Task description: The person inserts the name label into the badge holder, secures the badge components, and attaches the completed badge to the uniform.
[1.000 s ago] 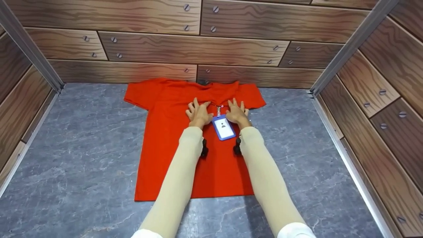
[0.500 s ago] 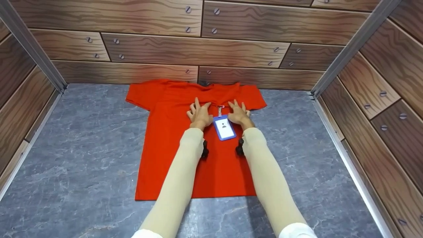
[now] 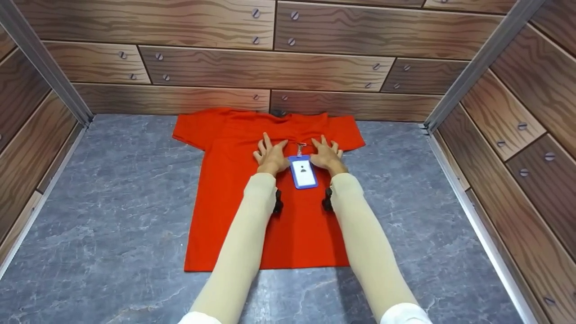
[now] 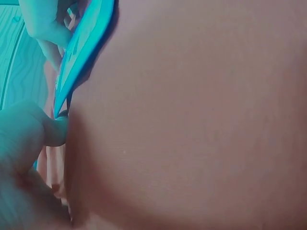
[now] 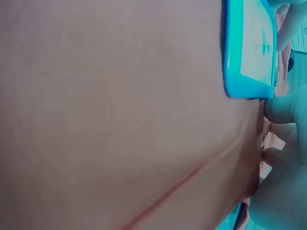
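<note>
A red short-sleeved T-shirt (image 3: 229, 193) lies spread on the grey floor. On its chest is a blue-framed ID badge (image 3: 303, 173) with a white card, hanging below a small metal clip (image 3: 300, 149) at the neckline. My left hand (image 3: 273, 157) rests on the shirt left of the badge, fingers spread and thumb at its edge. Mirroring it on the other side, my right hand (image 3: 327, 156) has its fingers spread and thumb close to the badge's upper right edge. Both wrist views show the badge (image 5: 252, 48) beside a thumb; whether each thumb touches it is hard to tell.
Wood-patterned panels (image 3: 202, 67) close off the back, left and right. Metal posts (image 3: 477, 67) stand in the corners. A small dark object (image 3: 278, 113) sits between the collar and the back panel.
The badge has turned straighter, its lower end swinging a little to the left. My hands stay almost in place beside it, and the shirt lies as before.
</note>
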Demonstrator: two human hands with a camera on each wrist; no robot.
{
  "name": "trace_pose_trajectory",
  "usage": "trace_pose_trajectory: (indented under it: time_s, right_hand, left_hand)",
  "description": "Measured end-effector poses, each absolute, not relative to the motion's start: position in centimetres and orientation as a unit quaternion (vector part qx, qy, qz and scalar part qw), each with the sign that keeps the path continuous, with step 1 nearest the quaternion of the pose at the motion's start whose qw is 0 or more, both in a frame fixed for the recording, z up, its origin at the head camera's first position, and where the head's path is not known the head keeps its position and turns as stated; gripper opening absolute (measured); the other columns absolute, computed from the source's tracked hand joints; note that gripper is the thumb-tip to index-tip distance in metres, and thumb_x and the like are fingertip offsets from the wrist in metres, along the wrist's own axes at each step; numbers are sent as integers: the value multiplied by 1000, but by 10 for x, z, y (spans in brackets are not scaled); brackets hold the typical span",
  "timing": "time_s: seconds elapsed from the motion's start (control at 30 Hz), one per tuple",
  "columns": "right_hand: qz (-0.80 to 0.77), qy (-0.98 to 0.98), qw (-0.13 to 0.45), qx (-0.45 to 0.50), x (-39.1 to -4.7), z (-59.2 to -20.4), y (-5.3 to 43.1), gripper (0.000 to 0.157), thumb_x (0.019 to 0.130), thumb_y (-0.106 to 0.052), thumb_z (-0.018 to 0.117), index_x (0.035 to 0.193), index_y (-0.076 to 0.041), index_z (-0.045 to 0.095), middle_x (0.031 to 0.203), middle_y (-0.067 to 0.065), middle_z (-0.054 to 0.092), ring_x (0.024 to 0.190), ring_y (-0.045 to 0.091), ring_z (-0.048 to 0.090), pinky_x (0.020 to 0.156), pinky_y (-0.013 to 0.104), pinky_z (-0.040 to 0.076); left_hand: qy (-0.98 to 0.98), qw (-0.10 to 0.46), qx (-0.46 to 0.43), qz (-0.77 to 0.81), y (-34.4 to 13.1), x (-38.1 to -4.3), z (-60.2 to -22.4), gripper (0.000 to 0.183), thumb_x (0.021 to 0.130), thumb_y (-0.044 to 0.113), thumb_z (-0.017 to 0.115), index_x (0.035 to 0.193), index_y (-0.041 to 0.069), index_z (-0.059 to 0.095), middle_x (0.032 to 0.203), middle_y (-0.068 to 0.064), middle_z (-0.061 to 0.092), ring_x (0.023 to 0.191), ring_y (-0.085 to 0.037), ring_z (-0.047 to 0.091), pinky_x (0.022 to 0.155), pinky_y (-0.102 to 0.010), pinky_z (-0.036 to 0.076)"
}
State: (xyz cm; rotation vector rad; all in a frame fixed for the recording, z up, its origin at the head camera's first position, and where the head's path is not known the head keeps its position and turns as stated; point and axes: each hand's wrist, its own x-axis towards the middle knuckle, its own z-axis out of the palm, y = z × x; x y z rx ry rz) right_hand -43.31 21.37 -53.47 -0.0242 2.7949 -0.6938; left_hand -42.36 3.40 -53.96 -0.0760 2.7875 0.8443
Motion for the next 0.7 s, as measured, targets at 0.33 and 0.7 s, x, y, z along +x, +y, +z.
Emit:
trace_pose_trajectory:
  time_s: [0.33,0.7]
  right_hand:
    - [-280,956,91,-15,-430,-532,207,59,103,-17,41,162,-14,33,174,17,9,159,42,4,125,61,7]
    - [-340,939,44,-26,-425,-517,200,56,104,-16,49,159,-15,39,173,16,17,158,42,10,125,65,9]
  left_hand:
    - [960,26,28,277,26,-419,-538,63,95,16,68,154,28,50,174,-15,8,154,-38,22,113,-56,31]
    - [935,-8,68,348,12,-418,-521,59,98,7,55,154,23,49,171,-12,24,155,-34,28,123,-57,31]
